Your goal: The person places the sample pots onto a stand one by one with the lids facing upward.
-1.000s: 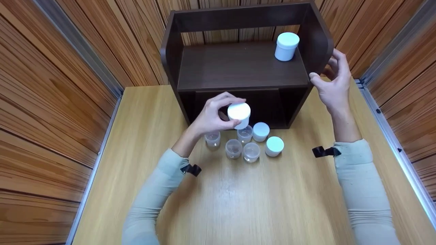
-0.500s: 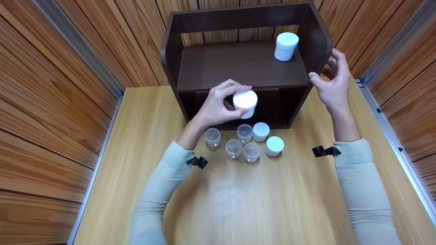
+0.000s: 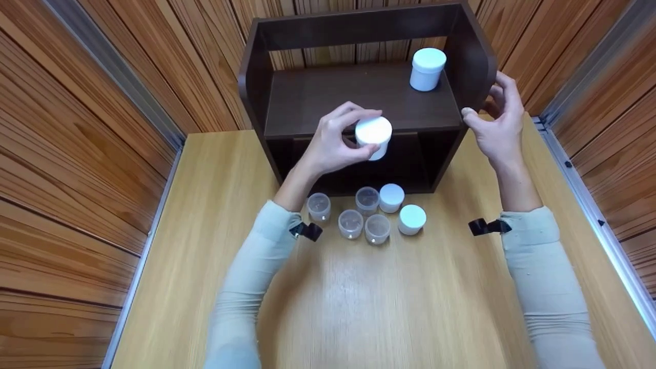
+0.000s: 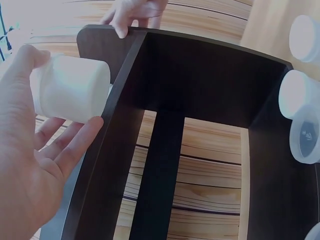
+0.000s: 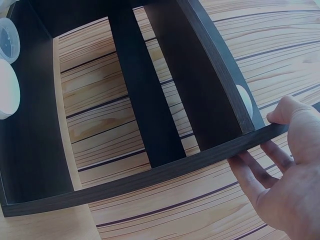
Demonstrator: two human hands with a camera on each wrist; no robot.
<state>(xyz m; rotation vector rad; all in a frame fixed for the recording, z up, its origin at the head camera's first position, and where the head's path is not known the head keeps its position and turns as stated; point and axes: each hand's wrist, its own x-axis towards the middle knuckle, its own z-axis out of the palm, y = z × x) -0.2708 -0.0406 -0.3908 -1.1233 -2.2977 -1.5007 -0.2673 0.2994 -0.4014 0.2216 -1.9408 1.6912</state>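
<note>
My left hand (image 3: 335,141) grips a white lidded jar (image 3: 374,137) by its side, thumb and fingers curled round it. In the head view the jar overlaps the front edge of the upper shelf; the left wrist view shows its smooth white body (image 4: 75,89) beside the shelf board. My right hand (image 3: 499,123) holds the right side panel of the dark brown shelf unit (image 3: 359,97), thumb on the near face and fingers behind, as the right wrist view also shows at the panel edge (image 5: 200,155). Another white jar (image 3: 428,70) stands upright at the right end of the upper shelf.
On the wooden table (image 3: 348,307), before the shelf unit, stand several clear cups, among them a front one (image 3: 377,229) and a left one (image 3: 319,207). Two white-lidded jars (image 3: 411,219) stand to their right. Wood-panelled walls (image 3: 66,179) enclose the table.
My left hand has raised the white jar and moved it slightly right, from over the clear cups to the front edge of the upper shelf. The right hand keeps its hold on the panel.
</note>
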